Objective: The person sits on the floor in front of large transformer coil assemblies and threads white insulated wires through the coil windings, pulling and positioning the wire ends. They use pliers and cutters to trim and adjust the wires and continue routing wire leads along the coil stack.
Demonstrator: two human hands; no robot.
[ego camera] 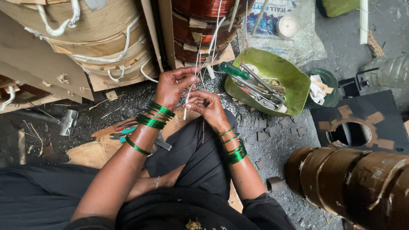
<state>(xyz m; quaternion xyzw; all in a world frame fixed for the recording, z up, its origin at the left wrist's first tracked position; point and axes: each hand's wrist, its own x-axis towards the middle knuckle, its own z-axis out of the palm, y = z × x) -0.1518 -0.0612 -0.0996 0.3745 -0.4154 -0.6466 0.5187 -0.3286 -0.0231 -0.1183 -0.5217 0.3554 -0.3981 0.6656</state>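
My left hand (172,86) pinches a bundle of thin white sleeved wires (197,64) that run up to a copper-wound coil (200,25). Just below and to the right, my right hand (207,105) grips the lower end of the same wires, one white strand hanging down between the two hands. Both wrists carry green bangles (154,115). I sit cross-legged on the floor in black clothing, hands held above my knees.
A green tray (294,81) holds a screwdriver, scissors and pliers at right. A paper-wrapped coil (98,38) stands at upper left. Taped brown cylinders (353,179) lie lower right beside a black plate with a round hole (351,134). A hammer (68,121) lies left.
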